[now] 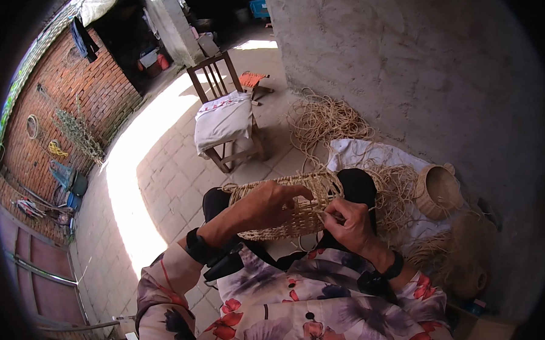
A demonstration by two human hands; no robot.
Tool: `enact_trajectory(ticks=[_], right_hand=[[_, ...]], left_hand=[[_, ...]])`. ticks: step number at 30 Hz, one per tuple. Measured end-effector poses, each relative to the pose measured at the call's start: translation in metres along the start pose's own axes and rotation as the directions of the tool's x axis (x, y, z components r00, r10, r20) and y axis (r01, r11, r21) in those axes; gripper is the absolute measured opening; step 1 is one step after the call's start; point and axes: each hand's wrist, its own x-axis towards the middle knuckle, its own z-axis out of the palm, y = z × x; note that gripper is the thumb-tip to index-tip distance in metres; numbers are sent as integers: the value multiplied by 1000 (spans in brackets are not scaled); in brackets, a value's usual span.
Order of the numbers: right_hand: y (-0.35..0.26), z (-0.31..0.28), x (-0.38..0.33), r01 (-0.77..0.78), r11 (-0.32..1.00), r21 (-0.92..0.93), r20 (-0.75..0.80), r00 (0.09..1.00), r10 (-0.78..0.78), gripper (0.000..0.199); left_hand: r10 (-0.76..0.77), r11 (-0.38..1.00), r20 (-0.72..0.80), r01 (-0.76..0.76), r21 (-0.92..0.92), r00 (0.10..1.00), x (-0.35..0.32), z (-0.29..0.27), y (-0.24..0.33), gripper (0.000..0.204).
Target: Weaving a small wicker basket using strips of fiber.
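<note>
A half-woven straw-coloured basket lies on its side across my lap, loose cord ends sticking out at its right end. My left hand is over the basket, its index finger stretched out along the weave; the other fingers are partly hidden. At the basket's right end, my right hand is closed, thumb and index finger pinched on a thin strand of straw cord. Most of that strand is hidden by the fingers.
Heaped straw cord lies by the grey wall. More cord covers a white sheet at my right, beside a round woven basket. A wooden chair with a white cloth stands ahead, an orange-topped stool behind it.
</note>
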Motion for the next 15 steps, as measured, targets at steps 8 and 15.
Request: enact_trajectory(ticks=[8, 15], right_hand=[[-8, -9, 10, 210, 924, -319, -2, 975, -222, 11], [-19, 10, 17, 224, 960, -168, 205, 961, -188, 17]], left_hand=[[-36, 988, 41, 42, -149, 999, 5, -2, -8, 43], [-108, 937, 269, 188, -294, 957, 13, -13, -23, 44]])
